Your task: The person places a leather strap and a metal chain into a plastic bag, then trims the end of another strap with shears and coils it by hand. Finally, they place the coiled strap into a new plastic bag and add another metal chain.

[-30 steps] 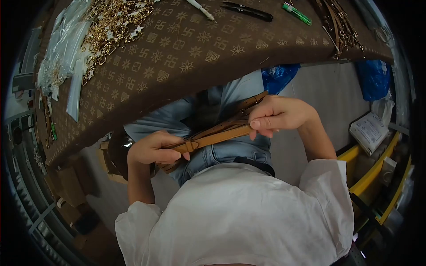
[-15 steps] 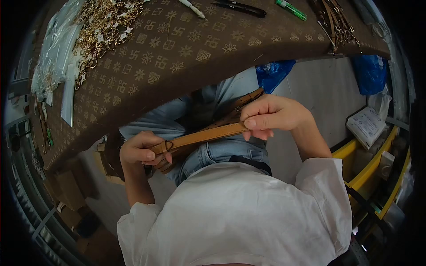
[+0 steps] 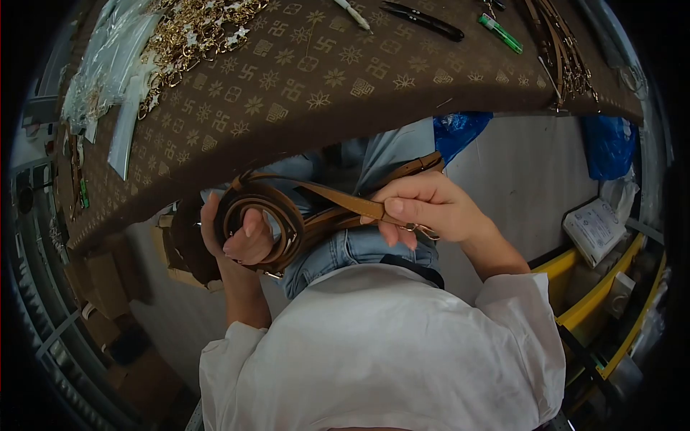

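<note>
A brown leather strap point(image 3: 293, 224) is wound into a coil around the fingers of my left hand point(image 3: 249, 243), which grips it from inside and outside. A lighter tan tail of this strap runs from the coil to my right hand point(image 3: 425, 207), where thumb and fingers pinch it near its end. A small metal clasp point(image 3: 424, 231) shows just below those fingers. More brown straps point(image 3: 413, 167) lie across my lap, under and behind the held one. The fingertips of my right hand are partly hidden behind the strap.
The patterned brown tablecloth point(image 3: 316, 93) bears gold chain hardware point(image 3: 190, 43), plastic sleeves point(image 3: 108, 72), a white pen point(image 3: 352, 13), black thread snips point(image 3: 422, 20), a green tube point(image 3: 501, 34) and hanging straps point(image 3: 557, 50). Yellow bins point(image 3: 586, 305) stand right; cardboard boxes point(image 3: 108, 287) lie left.
The strap was stretched straight between both hands; now it is coiled around my left hand. My right hand has shifted slightly left and down, and the metal clasp now shows below it.
</note>
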A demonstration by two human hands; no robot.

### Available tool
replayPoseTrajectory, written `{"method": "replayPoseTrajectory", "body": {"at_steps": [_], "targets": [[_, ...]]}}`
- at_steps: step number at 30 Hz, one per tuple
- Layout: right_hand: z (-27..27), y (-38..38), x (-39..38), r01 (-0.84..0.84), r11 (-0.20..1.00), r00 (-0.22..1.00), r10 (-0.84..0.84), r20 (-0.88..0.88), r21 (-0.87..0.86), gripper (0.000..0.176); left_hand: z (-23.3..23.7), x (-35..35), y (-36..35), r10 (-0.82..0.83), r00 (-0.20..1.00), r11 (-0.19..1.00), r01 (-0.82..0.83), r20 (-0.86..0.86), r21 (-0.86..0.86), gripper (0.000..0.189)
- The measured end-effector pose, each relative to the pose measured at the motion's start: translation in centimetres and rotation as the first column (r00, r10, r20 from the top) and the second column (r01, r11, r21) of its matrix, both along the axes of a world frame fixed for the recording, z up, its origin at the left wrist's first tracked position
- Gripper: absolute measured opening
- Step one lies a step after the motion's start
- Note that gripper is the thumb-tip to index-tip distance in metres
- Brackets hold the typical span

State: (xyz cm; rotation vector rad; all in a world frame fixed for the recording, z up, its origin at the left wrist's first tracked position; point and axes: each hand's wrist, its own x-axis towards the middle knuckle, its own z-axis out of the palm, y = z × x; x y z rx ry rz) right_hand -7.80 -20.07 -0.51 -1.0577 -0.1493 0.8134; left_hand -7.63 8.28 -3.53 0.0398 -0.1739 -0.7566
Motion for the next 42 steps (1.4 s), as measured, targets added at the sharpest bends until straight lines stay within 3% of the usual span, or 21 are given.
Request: {"method": "replayPoseTrajectory", "body": {"at_steps": [3,7,10,12,16,18,19,24,26,30,32,33,34,35,37,39,41,42], "targets": [[0.2,-0.2,0.2,-0.024,0.992,0.997,0.032,-0.067,0.122,0.025,0.4,-0.1,-0.3,-0.018,0.999,0.999,0.017,-0.027,-0.032,0.063],[0.0,-0.1,0.1,-0.026,0.991,0.996,0.037,-0.079,0.133,0.024,0.0,-0.5,0.0,-0.006,1.0,0.999,0.005,-0.021,-0.034,0.063],[-0.1,0.0,0.0,-0.004,0.997,1.0,0.004,0.0,0.08,0.024,0.2,-0.7,-0.2,0.019,0.999,1.0,-0.019,0.035,0.001,0.062],[0.2,0.1,-0.1,0.016,1.0,0.996,-0.015,0.093,-0.009,0.024,0.4,-0.7,-0.7,0.143,0.985,0.978,-0.156,0.098,0.14,0.06],[1.2,0.8,-0.1,0.027,0.997,0.997,-0.021,0.075,-0.077,0.024,-0.2,-1.3,-2.3,0.26,0.957,0.938,-0.282,0.128,0.201,0.05],[1.2,1.3,0.0,0.028,0.997,0.998,-0.032,-0.055,-0.071,0.022,0.0,-2.4,-3.2,0.385,0.91,0.644,-0.386,0.155,0.661,0.04],[1.2,1.7,0.0,0.021,0.997,0.998,-0.025,-0.053,-0.068,0.022,1.2,-2.4,-4.4,0.372,0.907,0.544,-0.386,0.198,0.745,0.035],[1.1,3.6,-0.3,0.025,0.997,0.989,-0.036,-0.147,-0.076,0.022,3.3,-1.9,-8.3,0.472,0.857,0.411,-0.421,0.206,0.808,0.03],[1.0,4.0,-0.4,0.033,0.994,0.991,-0.046,-0.128,-0.1,0.022,3.9,-1.7,-8.8,0.464,0.838,0.217,-0.421,0.286,0.881,0.035],[1.1,3.9,0.0,0.03,0.985,0.996,-0.043,-0.075,-0.168,0.023,2.5,-1.4,-7.0,0.399,0.871,0.3,-0.42,0.288,0.856,0.036],[0.4,3.5,0.3,0.029,0.985,0.999,-0.032,-0.012,-0.17,0.018,2.5,-1.3,-7.0,0.468,0.833,0.305,-0.465,0.294,0.831,0.021],[0.3,3.3,0.9,0.232,0.901,0.856,-0.009,0.517,-0.368,0.016,2.5,-1.0,-7.0,0.467,0.833,0.313,-0.47,0.297,0.825,0.021],[0.4,3.1,1.8,0.488,0.773,0.47,0.159,0.868,-0.405,0.016,2.7,-0.8,-6.9,0.473,0.829,0.283,-0.464,0.298,0.84,0.019],[1.1,2.5,3.1,0.667,0.664,0.327,0.148,0.933,-0.339,0.022,2.9,-0.9,-6.7,0.482,0.824,0.248,-0.454,0.297,0.856,0.018],[1.4,0.0,7.3,0.858,0.472,0.139,0.163,0.977,-0.201,0.023,3.1,-0.6,-6.2,0.483,0.825,0.257,-0.455,0.295,0.853,0.019],[1.4,-2.5,11.7,0.954,0.234,0.087,0.389,0.917,-0.19,0.023,3.3,-0.4,-6.0,0.504,0.815,0.254,-0.455,0.284,0.854,0.019],[0.1,-3.7,14.7,0.973,0.179,0.026,0.537,0.843,-0.145,0.022,3.6,-0.3,-5.5,0.484,0.826,0.251,-0.446,0.288,0.859,0.021],[-0.3,-4.0,15.2,0.96,0.187,0.073,0.543,0.836,-0.206,0.023,3.9,-0.3,-5.2,0.465,0.842,0.253,-0.421,0.273,0.871,0.023]]}}
